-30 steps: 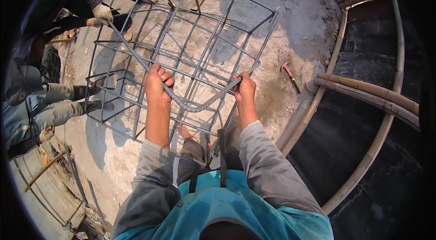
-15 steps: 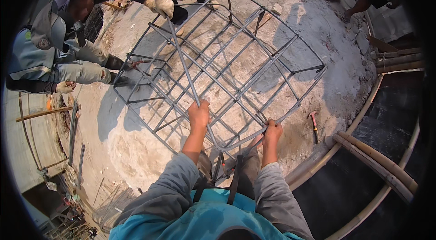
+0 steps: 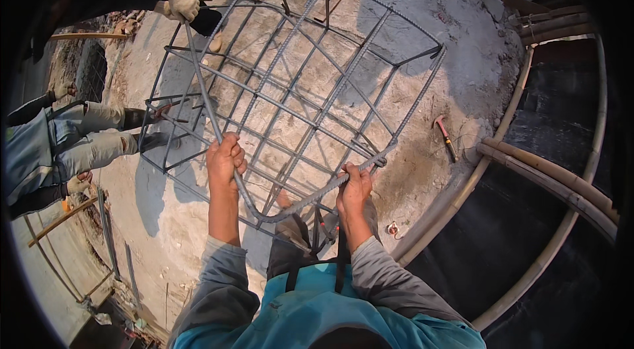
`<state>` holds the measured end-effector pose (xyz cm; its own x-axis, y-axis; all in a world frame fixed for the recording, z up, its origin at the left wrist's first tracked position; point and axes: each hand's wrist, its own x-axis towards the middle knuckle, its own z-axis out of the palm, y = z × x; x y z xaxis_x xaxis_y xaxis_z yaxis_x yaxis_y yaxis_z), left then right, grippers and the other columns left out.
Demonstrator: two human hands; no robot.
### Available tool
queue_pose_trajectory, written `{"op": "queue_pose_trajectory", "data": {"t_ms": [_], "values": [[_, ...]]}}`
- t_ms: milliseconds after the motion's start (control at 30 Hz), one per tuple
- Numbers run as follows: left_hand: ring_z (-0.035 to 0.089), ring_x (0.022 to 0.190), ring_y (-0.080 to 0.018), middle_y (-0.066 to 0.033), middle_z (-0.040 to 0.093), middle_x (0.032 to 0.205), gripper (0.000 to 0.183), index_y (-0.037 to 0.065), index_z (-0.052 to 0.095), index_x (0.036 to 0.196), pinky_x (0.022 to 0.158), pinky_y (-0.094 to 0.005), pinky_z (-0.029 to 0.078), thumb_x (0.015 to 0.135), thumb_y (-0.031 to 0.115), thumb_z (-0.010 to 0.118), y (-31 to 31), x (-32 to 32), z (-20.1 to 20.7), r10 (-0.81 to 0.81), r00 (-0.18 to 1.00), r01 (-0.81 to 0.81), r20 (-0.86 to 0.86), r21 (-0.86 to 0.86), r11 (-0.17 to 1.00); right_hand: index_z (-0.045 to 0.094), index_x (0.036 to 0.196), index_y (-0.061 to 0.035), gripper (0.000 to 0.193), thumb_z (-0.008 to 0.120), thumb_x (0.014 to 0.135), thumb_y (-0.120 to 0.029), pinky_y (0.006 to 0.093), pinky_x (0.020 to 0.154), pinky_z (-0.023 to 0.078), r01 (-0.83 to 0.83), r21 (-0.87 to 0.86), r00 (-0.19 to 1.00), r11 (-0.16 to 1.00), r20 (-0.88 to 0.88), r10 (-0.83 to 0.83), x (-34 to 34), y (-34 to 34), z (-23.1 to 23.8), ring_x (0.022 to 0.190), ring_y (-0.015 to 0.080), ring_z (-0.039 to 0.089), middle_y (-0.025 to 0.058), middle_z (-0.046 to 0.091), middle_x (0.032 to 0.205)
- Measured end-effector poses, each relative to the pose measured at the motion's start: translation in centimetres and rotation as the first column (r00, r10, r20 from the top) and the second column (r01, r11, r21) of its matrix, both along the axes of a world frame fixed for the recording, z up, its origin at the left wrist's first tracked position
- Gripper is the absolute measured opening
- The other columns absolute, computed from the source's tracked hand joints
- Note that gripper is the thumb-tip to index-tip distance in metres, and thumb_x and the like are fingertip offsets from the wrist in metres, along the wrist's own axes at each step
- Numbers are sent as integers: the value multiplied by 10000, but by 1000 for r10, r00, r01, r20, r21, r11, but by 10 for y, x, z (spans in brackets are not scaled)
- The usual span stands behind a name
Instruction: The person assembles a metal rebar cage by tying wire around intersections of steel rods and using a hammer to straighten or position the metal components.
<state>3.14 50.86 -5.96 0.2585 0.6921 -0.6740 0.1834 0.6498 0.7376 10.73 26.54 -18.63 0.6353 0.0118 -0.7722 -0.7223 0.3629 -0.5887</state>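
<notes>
My left hand [image 3: 226, 157] is closed in a fist around a long bent steel rebar [image 3: 300, 205]. The bar curves near my legs, and my right hand [image 3: 354, 187] grips it beyond the bend with fingers and thumb. Past my left hand, the bar slants up to a co-worker's gloved hand [image 3: 183, 5], which is closed around its far part. Beneath and beyond my hands stands an open rebar cage [image 3: 317, 126] of crossing rods. Where the bar meets the cage on the right is hard to tell.
A hammer [image 3: 446, 138] lies on the dirt to the right. Beyond it, bamboo poles [image 3: 541, 177] border a black sheet [image 3: 462, 270]. A small round object [image 3: 393, 229] is near my right forearm. Another co-worker's legs [image 3: 99, 151] are at the left, by loose rods [image 3: 109, 237].
The whole view has shifted, with cage and hammer higher in the picture. Both hands, still on the rebar, have moved left and sit farther apart. The co-worker's gloved hand keeps hold of it.
</notes>
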Motion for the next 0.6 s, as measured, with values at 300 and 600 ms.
{"op": "queue_pose_trajectory", "data": {"t_ms": [300,600], "values": [[355,412,-49,55,380,563,202,76,549,860,346,-231,299,948,247,611,2,-56,-33,-116,949,148,-292,91,985,569,947,-4,214,732,873,-122,280,524,543,-228,84,956,970,-170,239,-7,-18,-1,685,206,677,114,658,821],[382,420,-52,42,443,592,102,63,565,872,363,-231,312,914,146,608,5,-14,0,25,1000,-25,-12,-13,1000,572,962,-18,217,707,904,-177,273,467,529,-291,90,945,952,-125,301,19,-18,20,642,172,617,106,650,832]]}}
